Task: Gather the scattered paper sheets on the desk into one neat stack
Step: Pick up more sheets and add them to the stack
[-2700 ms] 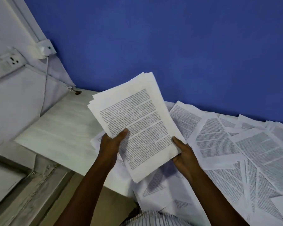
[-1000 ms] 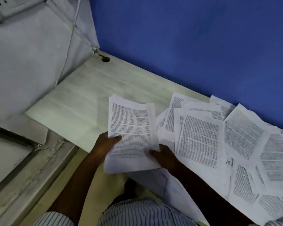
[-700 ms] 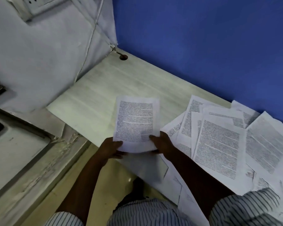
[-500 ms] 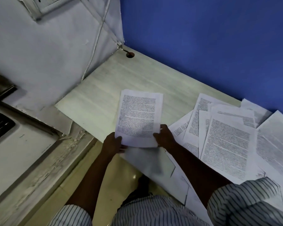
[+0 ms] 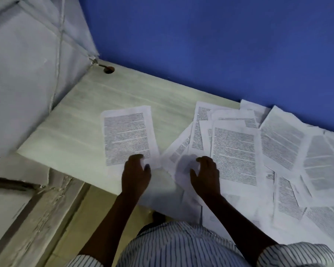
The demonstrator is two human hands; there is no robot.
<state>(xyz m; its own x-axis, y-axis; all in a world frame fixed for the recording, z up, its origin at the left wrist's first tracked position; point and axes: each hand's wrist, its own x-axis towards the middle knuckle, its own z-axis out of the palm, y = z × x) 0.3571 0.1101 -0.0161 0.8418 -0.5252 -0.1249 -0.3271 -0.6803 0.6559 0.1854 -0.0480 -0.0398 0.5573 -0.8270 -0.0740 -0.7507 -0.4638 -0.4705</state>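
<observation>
Left grip (image 5: 136,171) palm down, fingers loosely bent; right grip (image 5: 205,175) alike, thumb spread; forearms extended forward.

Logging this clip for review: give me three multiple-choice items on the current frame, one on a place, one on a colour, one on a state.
1. Where does the stack lie?
A. On the desk, left of the scattered sheets
B. On the floor
C. On a chair

2. What colour is the wall at the desk's far edge?
A. Red
B. Blue
C. Green

3. What is the right hand doing?
A. Gripping a pen
B. Holding nothing, fingers loosely curled over the sheets
C. Raising a sheet overhead

1 A: it lies flat on bare desk beside the spread.
2 B: that wall is blue.
3 B: its fingers enclose nothing.
</observation>
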